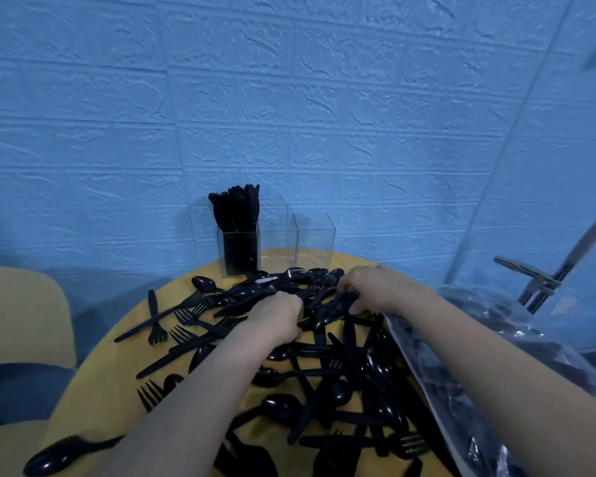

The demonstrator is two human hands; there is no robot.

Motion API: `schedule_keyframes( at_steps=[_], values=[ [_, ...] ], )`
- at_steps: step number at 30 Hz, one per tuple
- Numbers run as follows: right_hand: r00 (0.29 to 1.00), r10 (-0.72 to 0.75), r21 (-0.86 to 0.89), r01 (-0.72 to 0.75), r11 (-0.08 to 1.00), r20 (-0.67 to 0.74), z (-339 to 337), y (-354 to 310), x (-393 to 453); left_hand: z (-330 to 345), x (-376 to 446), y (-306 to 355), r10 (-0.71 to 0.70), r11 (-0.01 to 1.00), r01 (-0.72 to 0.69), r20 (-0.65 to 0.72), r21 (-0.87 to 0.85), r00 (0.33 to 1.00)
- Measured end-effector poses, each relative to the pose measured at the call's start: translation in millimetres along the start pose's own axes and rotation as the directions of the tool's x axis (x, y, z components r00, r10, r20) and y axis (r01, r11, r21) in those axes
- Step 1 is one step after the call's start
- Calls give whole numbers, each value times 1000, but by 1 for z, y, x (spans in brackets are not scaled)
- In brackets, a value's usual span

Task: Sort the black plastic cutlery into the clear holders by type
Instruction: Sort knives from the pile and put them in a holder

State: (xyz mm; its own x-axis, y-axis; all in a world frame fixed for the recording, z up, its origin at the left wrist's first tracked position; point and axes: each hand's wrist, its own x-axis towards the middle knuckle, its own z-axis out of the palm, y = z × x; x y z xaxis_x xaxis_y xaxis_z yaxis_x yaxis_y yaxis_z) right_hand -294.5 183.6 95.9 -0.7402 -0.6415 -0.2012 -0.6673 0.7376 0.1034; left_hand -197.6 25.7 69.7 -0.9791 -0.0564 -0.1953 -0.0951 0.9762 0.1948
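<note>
**Both hands in the cutlery pile**

Black cutlery [324,366] is strewn over the yellow counter [93,390]; several pieces are clutched in the curled left hand [277,318]; the right hand [369,287] is laid on the pile, its grip pinching pieces; knives [236,215] are stood in the left holder [238,253]; two clear holders [315,241] are seen beside it.
</note>
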Motion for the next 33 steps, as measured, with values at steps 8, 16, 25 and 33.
schedule_keyframes(
  at_steps=[8,16,25,33],
  values=[
    [994,62,151,-47,987,-92,7,10,-14,-4,-10,-7,-69,994,67,-17,-90,997],
    [989,102,274,-69,959,-106,18,20,-13,-14,-29,-24,-124,912,61,-130,-407,984],
    [987,-56,-49,49,998,-154,26,-5,16,-4,-46,-41,-236,882,150,-143,-447,961],
    [956,-256,-211,224,951,-140,24,-12,10,3,-58,-49,-280,872,187,-148,-452,949]
  ],
)
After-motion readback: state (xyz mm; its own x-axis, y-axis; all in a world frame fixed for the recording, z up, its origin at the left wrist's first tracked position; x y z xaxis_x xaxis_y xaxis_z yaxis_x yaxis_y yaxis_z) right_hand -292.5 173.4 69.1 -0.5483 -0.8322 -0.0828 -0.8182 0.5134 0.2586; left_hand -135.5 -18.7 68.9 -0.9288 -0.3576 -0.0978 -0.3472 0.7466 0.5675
